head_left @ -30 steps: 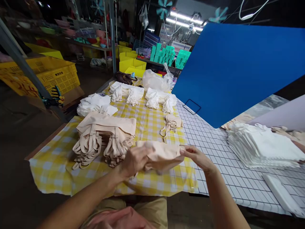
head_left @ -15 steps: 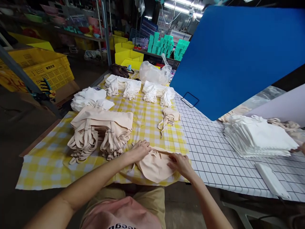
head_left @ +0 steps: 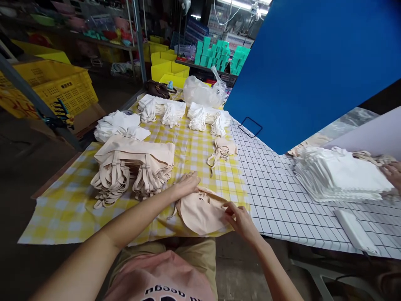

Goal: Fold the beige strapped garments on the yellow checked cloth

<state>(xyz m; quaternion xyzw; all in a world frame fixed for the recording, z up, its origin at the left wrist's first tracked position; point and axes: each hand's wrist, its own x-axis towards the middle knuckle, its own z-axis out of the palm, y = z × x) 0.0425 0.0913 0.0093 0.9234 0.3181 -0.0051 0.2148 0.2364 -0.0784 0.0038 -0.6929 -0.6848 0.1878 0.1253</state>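
A beige strapped garment, rounded along its near edge, lies on the yellow checked cloth in front of me. At its upper left edge my left hand is closed with the fingers together on the fabric; the fingertips are partly hidden. My right hand pinches the garment's right edge between thumb and fingers. A thin strap shows at the garment's left side. Left of my left hand sits a stack of beige garments with looped straps hanging in two bunches. A crumpled beige piece with straps lies beyond my hands.
White garments are heaped at left, with two strapped white stacks farther back. A tilted blue board rises at right. Another person's hand is at a white pile, near a white device.
My left hand has shifted slightly up and away at the garment's upper edge. My right hand has narrowed to a pinch at the right edge. The other person's hand has come further into view.
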